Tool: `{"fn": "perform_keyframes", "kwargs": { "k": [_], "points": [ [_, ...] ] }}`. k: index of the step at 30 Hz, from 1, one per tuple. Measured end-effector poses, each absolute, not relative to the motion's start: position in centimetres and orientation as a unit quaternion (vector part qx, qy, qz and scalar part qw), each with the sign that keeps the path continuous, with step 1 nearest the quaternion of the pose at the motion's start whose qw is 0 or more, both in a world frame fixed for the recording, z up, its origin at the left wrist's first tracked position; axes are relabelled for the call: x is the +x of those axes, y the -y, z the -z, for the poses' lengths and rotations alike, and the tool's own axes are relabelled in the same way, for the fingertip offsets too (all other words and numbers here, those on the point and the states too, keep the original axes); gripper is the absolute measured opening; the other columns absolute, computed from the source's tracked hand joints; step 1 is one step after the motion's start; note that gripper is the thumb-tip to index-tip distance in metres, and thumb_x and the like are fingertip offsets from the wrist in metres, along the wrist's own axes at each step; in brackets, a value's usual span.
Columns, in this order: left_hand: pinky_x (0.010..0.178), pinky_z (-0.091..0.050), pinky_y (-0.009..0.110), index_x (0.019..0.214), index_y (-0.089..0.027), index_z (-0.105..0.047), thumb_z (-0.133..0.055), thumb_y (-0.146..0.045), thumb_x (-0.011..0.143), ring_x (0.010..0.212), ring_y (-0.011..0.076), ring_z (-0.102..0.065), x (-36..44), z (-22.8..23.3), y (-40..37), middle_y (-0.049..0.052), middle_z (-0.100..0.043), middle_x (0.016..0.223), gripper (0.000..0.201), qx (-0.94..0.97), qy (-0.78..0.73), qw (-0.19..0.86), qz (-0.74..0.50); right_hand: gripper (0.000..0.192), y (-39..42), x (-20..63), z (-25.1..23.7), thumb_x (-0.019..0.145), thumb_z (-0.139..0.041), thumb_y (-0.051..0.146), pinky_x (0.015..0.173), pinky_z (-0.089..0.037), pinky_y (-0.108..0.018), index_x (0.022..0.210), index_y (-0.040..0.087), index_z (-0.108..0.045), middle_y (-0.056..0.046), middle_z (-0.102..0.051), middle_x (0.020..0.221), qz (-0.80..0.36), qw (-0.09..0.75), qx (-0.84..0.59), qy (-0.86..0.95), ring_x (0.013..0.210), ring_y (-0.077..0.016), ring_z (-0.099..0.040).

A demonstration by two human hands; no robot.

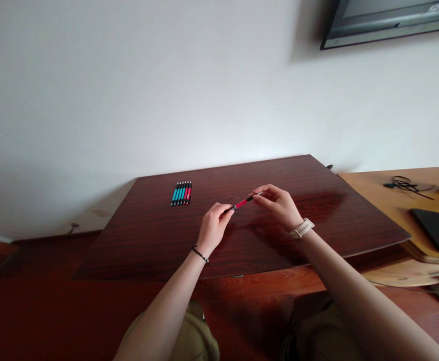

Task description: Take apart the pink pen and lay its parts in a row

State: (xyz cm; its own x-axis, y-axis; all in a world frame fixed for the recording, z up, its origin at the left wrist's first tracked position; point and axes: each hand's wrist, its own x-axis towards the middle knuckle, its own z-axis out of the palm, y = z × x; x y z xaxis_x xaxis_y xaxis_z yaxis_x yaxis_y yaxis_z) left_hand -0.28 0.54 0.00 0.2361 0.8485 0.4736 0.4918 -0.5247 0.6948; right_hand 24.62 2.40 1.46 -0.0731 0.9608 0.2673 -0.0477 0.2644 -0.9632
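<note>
Now left hand (213, 225), right hand (277, 203) pinch red pen (242, 203) ends.

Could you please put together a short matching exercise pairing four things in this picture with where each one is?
Things:
1. red pen
2. row of pens
3. black phone
4. watch

Places:
A. on the lighter wooden table at the right
B. on the right wrist
C. held between both hands above the dark table
D. lying on the dark table, far left part

Pairs: 1-C, 2-D, 3-A, 4-B
</note>
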Motion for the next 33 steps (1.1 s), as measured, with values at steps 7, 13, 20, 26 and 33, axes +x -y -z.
{"fn": "perform_keyframes", "kwargs": {
  "k": [7, 13, 20, 26, 33],
  "points": [
    [0.076, -0.056, 0.028, 0.116, -0.020, -0.078, -0.067, -0.040, 0.100, 0.080, 0.0169, -0.069, -1.5, 0.3, -1.4, 0.007, -0.077, 0.098, 0.028, 0.685, -0.425, 0.364, -0.466, 0.043, -2.1, 24.9, -1.0, 0.079, -0.089, 0.055, 0.079, -0.062, -0.035, 0.099, 0.019, -0.076, -0.010, -0.082, 0.102, -0.459, 0.508, -0.413, 0.600, 0.085, -0.0227, -0.076],
    [0.078, -0.057, 0.028, 0.115, -0.020, -0.079, -0.069, -0.040, 0.098, 0.081, 0.0168, -0.069, -1.5, 0.1, -1.3, 0.006, -0.078, 0.098, 0.028, 0.677, -0.420, 0.398, -0.456, 0.049, -1.5, 24.6, -0.7, 0.093, -0.069, 0.068, 0.059, -0.055, -0.030, 0.087, 0.020, -0.073, -0.008, -0.081, 0.080, -0.440, 0.449, -0.459, 0.628, 0.061, -0.0180, -0.068],
    [0.076, -0.056, 0.029, 0.113, -0.019, -0.079, -0.069, -0.040, 0.097, 0.078, 0.0170, -0.068, -0.7, 0.2, -1.3, 0.006, -0.076, 0.090, 0.028, 0.669, -0.431, 0.390, -0.464, 0.044, -1.8, 25.1, -0.8, 0.094, -0.069, 0.064, 0.068, -0.058, -0.034, 0.107, 0.022, -0.076, -0.007, -0.081, 0.084, -0.419, 0.460, -0.447, 0.643, 0.072, -0.0223, -0.071],
    [0.071, -0.053, 0.027, 0.109, -0.018, -0.078, -0.072, -0.041, 0.094, 0.073, 0.0154, -0.065, -1.2, 0.6, -1.9, 0.004, -0.073, 0.084, 0.028, 0.629, -0.443, 0.417, -0.485, 0.039, -2.5, 25.5, 0.0, 0.086, -0.083, 0.048, 0.088, -0.059, -0.037, 0.116, 0.024, -0.075, -0.007, -0.080, 0.108, -0.421, 0.483, -0.418, 0.645, 0.098, -0.0251, -0.074],
    [0.071, -0.053, 0.027, 0.111, -0.018, -0.078, -0.073, -0.038, 0.092, 0.073, 0.0147, -0.064, -1.1, 0.2, -1.5, 0.004, -0.072, 0.085, 0.028, 0.608, -0.443, 0.439, -0.491, 0.034, -2.7, 25.4, 0.6, 0.087, -0.081, 0.050, 0.086, -0.060, -0.038, 0.107, 0.023, -0.076, -0.007, -0.080, 0.103, -0.412, 0.498, -0.425, 0.634, 0.093, -0.0244, -0.074]
  ]
}}
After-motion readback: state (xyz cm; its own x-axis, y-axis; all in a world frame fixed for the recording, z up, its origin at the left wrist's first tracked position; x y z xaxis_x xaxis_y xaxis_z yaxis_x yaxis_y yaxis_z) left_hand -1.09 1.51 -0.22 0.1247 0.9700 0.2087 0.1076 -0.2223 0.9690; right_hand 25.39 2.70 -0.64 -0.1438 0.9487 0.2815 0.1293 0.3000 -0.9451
